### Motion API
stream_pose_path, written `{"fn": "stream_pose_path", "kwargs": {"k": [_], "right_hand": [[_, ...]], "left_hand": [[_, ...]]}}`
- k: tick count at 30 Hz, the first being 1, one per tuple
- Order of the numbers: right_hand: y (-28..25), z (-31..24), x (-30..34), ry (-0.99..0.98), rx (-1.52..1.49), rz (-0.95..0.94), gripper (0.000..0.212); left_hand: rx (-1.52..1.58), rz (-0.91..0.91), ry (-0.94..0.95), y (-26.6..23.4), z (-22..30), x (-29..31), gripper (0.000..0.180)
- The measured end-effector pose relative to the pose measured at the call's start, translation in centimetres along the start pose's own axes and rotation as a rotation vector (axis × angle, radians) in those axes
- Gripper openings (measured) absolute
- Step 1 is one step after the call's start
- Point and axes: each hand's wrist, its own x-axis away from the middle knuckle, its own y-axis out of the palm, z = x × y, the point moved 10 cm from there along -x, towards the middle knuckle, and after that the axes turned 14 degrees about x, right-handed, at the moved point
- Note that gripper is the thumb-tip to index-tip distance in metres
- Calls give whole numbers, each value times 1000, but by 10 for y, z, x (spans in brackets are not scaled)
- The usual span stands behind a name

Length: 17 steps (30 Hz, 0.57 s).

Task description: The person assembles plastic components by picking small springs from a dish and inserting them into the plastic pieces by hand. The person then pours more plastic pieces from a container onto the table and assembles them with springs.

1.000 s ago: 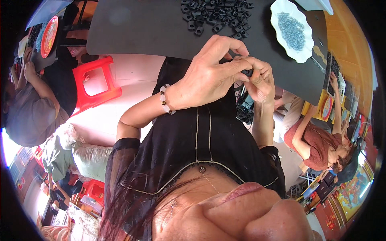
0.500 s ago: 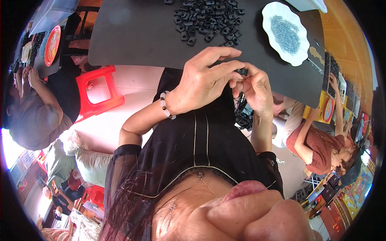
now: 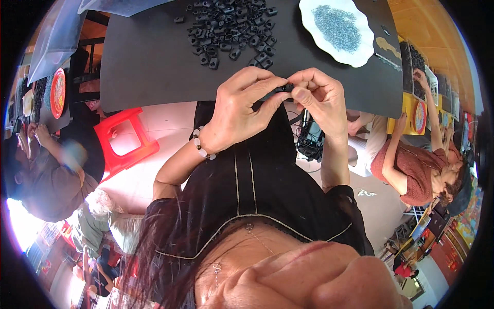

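Note:
Between my hands, just over the near edge of the dark table (image 3: pixel 149 72), is a small black plastic part (image 3: pixel 286 88). My left hand (image 3: pixel 246 105), a beaded bracelet on its wrist, pinches it between thumb and fingertips. From the other side, the thumb and fingers of my right hand (image 3: pixel 323 100) close on the same part. My fingertips hide most of its shape. A loose pile of similar black parts with holes (image 3: pixel 226 33) lies beyond my hands. To its right, a white scalloped dish (image 3: pixel 360 54) holds many tiny silvery-grey pieces (image 3: pixel 337 30), too small to name.
A red plastic stool (image 3: pixel 116 141) stands on the floor at left. Clear plastic bins (image 3: pixel 59 44) rise at the far left. Co-workers sit on both sides, one in a brown-red top (image 3: pixel 404 167) at right. Dark cables (image 3: pixel 310 141) hang below my right hand.
My view has shifted, so the table things sit further left and higher. My fingertips have come together on the black part, and my right thumb now presses against it.

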Motion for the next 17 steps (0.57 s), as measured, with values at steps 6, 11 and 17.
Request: {"fn": "stream_pose_path", "kwargs": {"k": [6,11,17], "right_hand": [[-7,0,-4,-9,95,34,15],[-20,-11,-12,-21,155,64,13],[-52,-28,-33,-100,284,111,20]], "left_hand": [[62,12,-51,7,-7,-2,24],[187,97,-76,-5,-3,-7,14],[844,-420,15,4,61,-12,13]]}}
